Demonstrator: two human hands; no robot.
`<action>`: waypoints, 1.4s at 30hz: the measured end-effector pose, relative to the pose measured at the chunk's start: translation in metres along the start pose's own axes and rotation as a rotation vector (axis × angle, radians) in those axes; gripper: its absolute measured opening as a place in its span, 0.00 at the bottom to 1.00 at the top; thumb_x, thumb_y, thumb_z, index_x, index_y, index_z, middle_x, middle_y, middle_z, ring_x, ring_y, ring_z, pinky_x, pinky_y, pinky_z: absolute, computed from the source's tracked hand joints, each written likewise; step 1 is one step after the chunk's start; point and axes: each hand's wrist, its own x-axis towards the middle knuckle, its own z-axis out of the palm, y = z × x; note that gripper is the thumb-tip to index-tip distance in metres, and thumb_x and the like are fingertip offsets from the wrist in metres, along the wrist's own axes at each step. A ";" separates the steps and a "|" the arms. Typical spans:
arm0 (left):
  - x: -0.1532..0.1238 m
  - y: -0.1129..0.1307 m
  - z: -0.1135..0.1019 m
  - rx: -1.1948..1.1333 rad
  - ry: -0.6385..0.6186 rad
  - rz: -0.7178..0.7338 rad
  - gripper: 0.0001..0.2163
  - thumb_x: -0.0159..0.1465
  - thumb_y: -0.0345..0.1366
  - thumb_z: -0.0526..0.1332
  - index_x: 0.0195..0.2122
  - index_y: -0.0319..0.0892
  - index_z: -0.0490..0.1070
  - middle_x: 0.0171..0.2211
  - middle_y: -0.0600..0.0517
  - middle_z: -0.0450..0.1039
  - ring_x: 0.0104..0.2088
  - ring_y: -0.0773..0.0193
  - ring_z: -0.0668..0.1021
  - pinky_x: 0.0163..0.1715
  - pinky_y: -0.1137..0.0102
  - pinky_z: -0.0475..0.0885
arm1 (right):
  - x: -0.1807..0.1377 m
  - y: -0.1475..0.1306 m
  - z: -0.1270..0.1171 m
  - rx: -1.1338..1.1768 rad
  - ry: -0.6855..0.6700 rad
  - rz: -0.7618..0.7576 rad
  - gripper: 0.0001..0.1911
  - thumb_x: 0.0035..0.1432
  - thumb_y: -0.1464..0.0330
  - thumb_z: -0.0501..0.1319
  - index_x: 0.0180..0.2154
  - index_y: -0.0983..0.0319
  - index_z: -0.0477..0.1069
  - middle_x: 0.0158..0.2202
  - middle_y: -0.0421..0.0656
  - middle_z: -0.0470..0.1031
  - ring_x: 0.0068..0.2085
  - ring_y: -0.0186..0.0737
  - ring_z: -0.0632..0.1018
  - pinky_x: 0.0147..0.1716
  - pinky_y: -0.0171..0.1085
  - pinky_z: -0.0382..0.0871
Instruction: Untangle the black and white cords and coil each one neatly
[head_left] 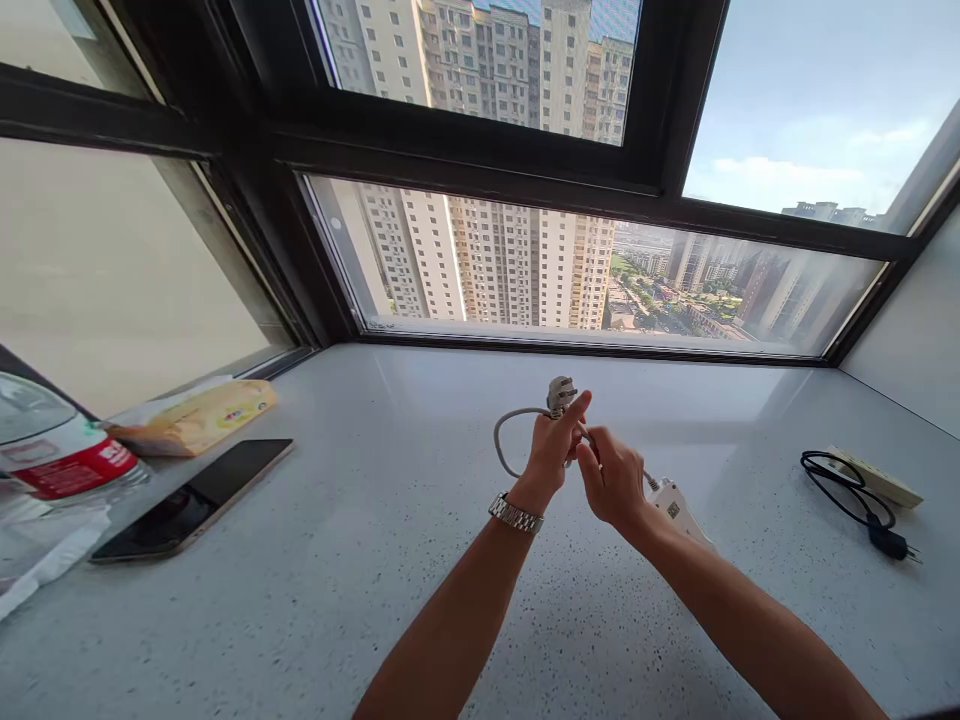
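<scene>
A grey-white power cord [498, 440] loops out to the left of my hands, above the speckled sill [337, 560]. My left hand [553, 448], with a metal watch at the wrist, is closed around the cord just below its plug [561, 392]. The plug's prongs point right. Close beside it, my right hand [611, 475] is closed on the cord, its fingers partly hidden. From there the cord runs to a white power strip [675, 508], which lies partly behind my right forearm.
At right lies another pale power strip [874, 478] with a black cord and plug [889, 538]. A phone [199, 495], a yellow tissue pack [199, 418] and a large red-labelled bottle [71, 465] are at left. Dark-framed windows [465, 165] border the sill's back.
</scene>
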 end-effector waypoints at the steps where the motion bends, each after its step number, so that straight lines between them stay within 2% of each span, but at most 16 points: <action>1: 0.001 -0.001 0.000 -0.011 0.085 0.004 0.19 0.51 0.45 0.67 0.16 0.40 0.61 0.09 0.61 0.49 0.11 0.78 0.53 0.11 0.77 0.48 | -0.004 -0.004 0.005 0.000 -0.027 -0.048 0.22 0.64 0.55 0.44 0.40 0.63 0.69 0.26 0.44 0.69 0.27 0.39 0.69 0.27 0.35 0.55; 3: 0.004 -0.001 -0.004 0.007 0.192 0.011 0.18 0.54 0.41 0.65 0.14 0.41 0.59 0.08 0.60 0.51 0.10 0.76 0.56 0.11 0.76 0.51 | -0.008 -0.007 0.013 0.039 -0.075 -0.102 0.22 0.63 0.57 0.46 0.48 0.65 0.66 0.32 0.47 0.71 0.32 0.42 0.71 0.29 0.36 0.60; 5: 0.008 0.001 -0.010 0.048 0.235 0.041 0.19 0.57 0.39 0.62 0.13 0.41 0.57 0.08 0.59 0.52 0.10 0.75 0.58 0.12 0.76 0.54 | -0.008 -0.007 0.013 0.139 -0.117 -0.108 0.23 0.63 0.57 0.48 0.52 0.64 0.63 0.41 0.51 0.70 0.39 0.44 0.72 0.34 0.39 0.64; 8: 0.012 0.004 -0.018 0.064 0.219 0.074 0.17 0.57 0.37 0.61 0.14 0.40 0.60 0.11 0.56 0.59 0.12 0.74 0.62 0.14 0.76 0.56 | 0.002 0.000 0.002 0.366 -0.101 0.012 0.20 0.61 0.59 0.52 0.51 0.60 0.63 0.51 0.51 0.65 0.48 0.45 0.70 0.42 0.42 0.67; 10: 0.013 0.006 -0.020 0.015 0.133 0.057 0.16 0.57 0.38 0.62 0.15 0.39 0.61 0.15 0.55 0.64 0.16 0.73 0.68 0.17 0.76 0.59 | 0.014 0.010 -0.007 0.485 -0.062 0.131 0.20 0.57 0.61 0.56 0.51 0.58 0.63 0.54 0.49 0.63 0.53 0.46 0.68 0.47 0.44 0.67; 12: 0.011 0.008 -0.016 -0.070 -0.009 0.035 0.17 0.56 0.39 0.63 0.16 0.40 0.60 0.15 0.55 0.64 0.19 0.70 0.71 0.21 0.75 0.64 | 0.027 0.023 -0.011 0.536 -0.060 0.226 0.26 0.52 0.62 0.60 0.53 0.57 0.61 0.57 0.48 0.60 0.57 0.48 0.64 0.50 0.48 0.64; 14: 0.004 0.010 -0.008 -0.170 -0.164 0.033 0.18 0.55 0.41 0.64 0.17 0.41 0.58 0.12 0.58 0.59 0.17 0.71 0.70 0.23 0.74 0.65 | 0.037 0.036 -0.008 0.545 -0.075 0.278 0.33 0.47 0.63 0.64 0.55 0.56 0.59 0.60 0.48 0.57 0.60 0.51 0.60 0.54 0.51 0.60; 16: -0.006 0.010 0.001 -0.249 -0.301 0.025 0.19 0.55 0.43 0.64 0.17 0.41 0.56 0.10 0.60 0.54 0.13 0.73 0.65 0.21 0.75 0.62 | 0.042 0.044 0.001 0.588 -0.082 0.293 0.36 0.45 0.63 0.65 0.57 0.57 0.58 0.61 0.48 0.56 0.61 0.51 0.58 0.57 0.51 0.56; 18: -0.016 0.009 0.008 -0.290 -0.427 -0.006 0.22 0.56 0.44 0.63 0.15 0.41 0.52 0.08 0.61 0.49 0.10 0.75 0.59 0.17 0.75 0.57 | 0.043 0.048 0.011 0.696 -0.096 0.297 0.36 0.47 0.61 0.64 0.57 0.57 0.58 0.60 0.48 0.58 0.60 0.49 0.61 0.57 0.50 0.55; 20: -0.022 0.007 0.011 -0.296 -0.520 -0.039 0.24 0.57 0.44 0.62 0.14 0.41 0.48 0.07 0.61 0.46 0.09 0.77 0.54 0.15 0.75 0.53 | 0.043 0.048 0.016 0.830 -0.133 0.305 0.33 0.48 0.59 0.63 0.56 0.57 0.59 0.56 0.47 0.64 0.57 0.48 0.66 0.54 0.47 0.60; 23: -0.022 0.003 0.005 -0.299 -0.625 -0.073 0.24 0.58 0.43 0.60 0.14 0.41 0.47 0.06 0.61 0.43 0.08 0.77 0.51 0.15 0.75 0.51 | 0.042 0.046 0.012 0.980 -0.235 0.342 0.29 0.47 0.58 0.65 0.51 0.57 0.65 0.48 0.46 0.72 0.49 0.46 0.72 0.45 0.42 0.67; 26: -0.015 -0.002 -0.005 -0.306 -0.735 -0.125 0.23 0.57 0.44 0.59 0.14 0.41 0.47 0.05 0.61 0.40 0.08 0.77 0.48 0.15 0.74 0.52 | 0.041 0.049 0.004 1.128 -0.390 0.386 0.26 0.44 0.59 0.67 0.46 0.59 0.69 0.40 0.45 0.74 0.41 0.43 0.75 0.38 0.38 0.68; 29: -0.008 -0.007 -0.012 -0.316 -0.786 -0.145 0.24 0.56 0.45 0.60 0.14 0.41 0.46 0.05 0.62 0.40 0.08 0.77 0.47 0.14 0.74 0.51 | 0.038 0.053 0.000 1.249 -0.521 0.455 0.24 0.42 0.59 0.68 0.41 0.64 0.71 0.33 0.44 0.74 0.35 0.40 0.76 0.35 0.36 0.68; 32: -0.001 -0.011 -0.017 -0.331 -0.784 -0.134 0.26 0.54 0.45 0.62 0.14 0.41 0.44 0.05 0.62 0.39 0.07 0.78 0.47 0.13 0.75 0.48 | 0.035 0.056 0.002 1.285 -0.497 0.538 0.22 0.43 0.60 0.68 0.40 0.64 0.71 0.33 0.45 0.74 0.35 0.39 0.76 0.34 0.36 0.68; 35: 0.003 -0.015 -0.022 -0.257 -0.820 -0.177 0.27 0.53 0.48 0.62 0.13 0.42 0.44 0.05 0.61 0.38 0.07 0.77 0.47 0.12 0.75 0.47 | 0.033 0.057 0.009 1.272 -0.498 0.504 0.20 0.45 0.62 0.66 0.42 0.60 0.70 0.36 0.43 0.74 0.39 0.39 0.74 0.36 0.36 0.68; 42: 0.002 -0.024 -0.028 -0.119 -1.006 -0.266 0.28 0.42 0.55 0.67 0.11 0.43 0.48 0.05 0.60 0.41 0.07 0.74 0.50 0.10 0.73 0.51 | 0.030 0.066 0.025 1.305 -0.731 0.414 0.10 0.42 0.65 0.63 0.29 0.62 0.67 0.26 0.40 0.70 0.32 0.38 0.72 0.30 0.35 0.65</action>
